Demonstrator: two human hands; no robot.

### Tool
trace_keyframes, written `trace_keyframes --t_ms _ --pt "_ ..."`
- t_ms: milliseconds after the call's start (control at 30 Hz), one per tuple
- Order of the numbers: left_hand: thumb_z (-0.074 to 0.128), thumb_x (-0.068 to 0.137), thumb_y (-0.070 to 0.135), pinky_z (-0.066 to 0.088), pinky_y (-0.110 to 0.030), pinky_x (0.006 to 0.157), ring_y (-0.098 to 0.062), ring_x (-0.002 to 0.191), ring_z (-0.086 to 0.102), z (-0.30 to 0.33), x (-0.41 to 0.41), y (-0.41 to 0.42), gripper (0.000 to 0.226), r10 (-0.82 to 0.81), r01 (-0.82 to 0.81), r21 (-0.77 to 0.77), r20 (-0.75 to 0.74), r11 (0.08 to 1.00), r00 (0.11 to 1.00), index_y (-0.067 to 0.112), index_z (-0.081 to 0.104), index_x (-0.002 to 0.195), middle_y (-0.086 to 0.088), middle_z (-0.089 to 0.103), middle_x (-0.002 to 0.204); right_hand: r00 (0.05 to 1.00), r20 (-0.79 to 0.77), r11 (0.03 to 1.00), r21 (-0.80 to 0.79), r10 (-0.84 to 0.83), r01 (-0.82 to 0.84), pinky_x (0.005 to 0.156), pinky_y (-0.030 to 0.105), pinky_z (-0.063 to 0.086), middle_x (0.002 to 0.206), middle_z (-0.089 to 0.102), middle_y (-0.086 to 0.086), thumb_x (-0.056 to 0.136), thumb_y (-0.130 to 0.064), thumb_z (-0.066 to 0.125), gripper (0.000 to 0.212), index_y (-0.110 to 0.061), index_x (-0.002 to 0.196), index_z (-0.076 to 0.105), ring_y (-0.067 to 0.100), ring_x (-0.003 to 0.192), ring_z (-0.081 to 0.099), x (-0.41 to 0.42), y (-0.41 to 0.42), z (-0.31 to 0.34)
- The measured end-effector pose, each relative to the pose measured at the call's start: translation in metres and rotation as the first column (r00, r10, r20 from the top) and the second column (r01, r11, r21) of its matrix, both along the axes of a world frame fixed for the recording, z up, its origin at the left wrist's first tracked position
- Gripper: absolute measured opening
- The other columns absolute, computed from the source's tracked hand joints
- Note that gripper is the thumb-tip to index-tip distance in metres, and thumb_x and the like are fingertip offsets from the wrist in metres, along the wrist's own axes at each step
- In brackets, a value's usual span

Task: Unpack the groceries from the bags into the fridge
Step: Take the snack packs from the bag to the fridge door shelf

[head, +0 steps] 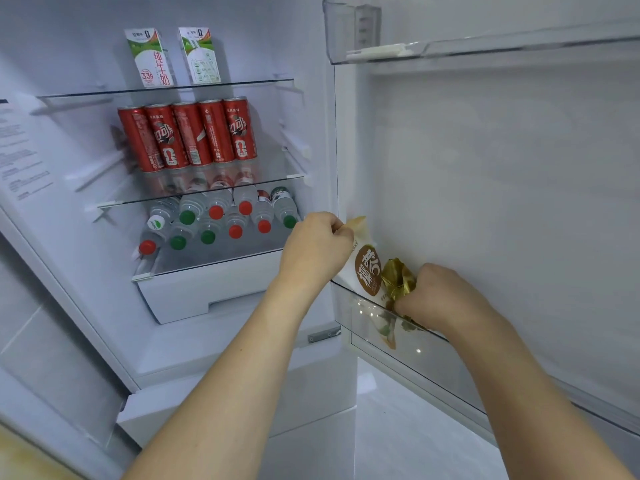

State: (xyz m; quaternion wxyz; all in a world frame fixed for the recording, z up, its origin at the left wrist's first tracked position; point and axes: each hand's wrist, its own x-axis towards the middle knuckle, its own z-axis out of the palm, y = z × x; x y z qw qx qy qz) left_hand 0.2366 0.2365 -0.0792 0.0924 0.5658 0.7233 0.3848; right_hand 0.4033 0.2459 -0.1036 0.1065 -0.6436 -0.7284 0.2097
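White fridge walls and glass shelves fill the view, with the open door and its clear door bin (346, 299) swung out beside them. Much of the unpacking appears done: up and away from the hands, two milk cartons (173, 57) stand on the top shelf, a row of red cans (188, 135) fills the shelf below, and water bottles (221, 216) lie with their caps forward on the lowest shelf, just beside the left hand. No bags can be seen, so what is left cannot be judged. The step in hand seems to be the settling of snack packets into the door bin. The left hand (313, 247) is curled, and the top edge of a cream packet (365, 268) with a brown round label is pinched between its fingers; the packet stands upright with its foot in the bin, between the two hands. The right hand (440, 294) is closed around a crinkled gold foil packet (398, 278), which is held touching the cream one at the bin's rim.
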Motion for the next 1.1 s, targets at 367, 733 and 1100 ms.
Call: trace_keyframes --t_ms 367,733,1100 --pt "0.058 0.085 0.035 0.041 -0.025 0.054 -0.015 0.068 0.064 0.001 0.000 -0.011 0.014 -0.009 0.010 -0.016 0.059 1.000 0.998 0.023 0.065 0.088 0.007 0.067 0.078 0.993 0.116 0.999 -0.044 0.002 0.003 0.074 0.029 0.056 0.081 0.071 0.003 0.083 -0.031 0.062 0.017 -0.014 0.083 0.067 0.022 0.080 0.069 -0.001 0.004 -0.008" --pt "0.057 0.087 0.041 0.059 -0.041 0.073 -0.018 0.076 0.068 -0.003 0.001 -0.027 0.020 -0.017 0.010 0.053 0.130 0.999 0.991 0.025 0.067 0.091 0.007 0.070 0.082 0.995 0.100 0.999 -0.020 -0.024 0.026 0.068 0.027 0.045 0.072 0.054 0.000 0.078 -0.048 0.070 0.036 -0.020 0.069 0.050 0.024 0.080 0.059 0.007 -0.010 0.003" --pt "0.045 0.099 0.038 0.051 -0.034 0.074 -0.024 0.092 0.066 -0.011 -0.002 -0.056 0.034 0.147 -0.116 0.215 -0.130 0.970 0.981 0.016 0.068 0.108 -0.002 0.073 0.098 0.990 -0.026 0.970 0.204 0.141 -0.133 0.058 0.031 0.035 0.083 0.051 0.002 0.095 -0.037 0.048 0.028 -0.011 0.087 0.047 0.026 0.083 0.051 -0.001 -0.042 0.036"
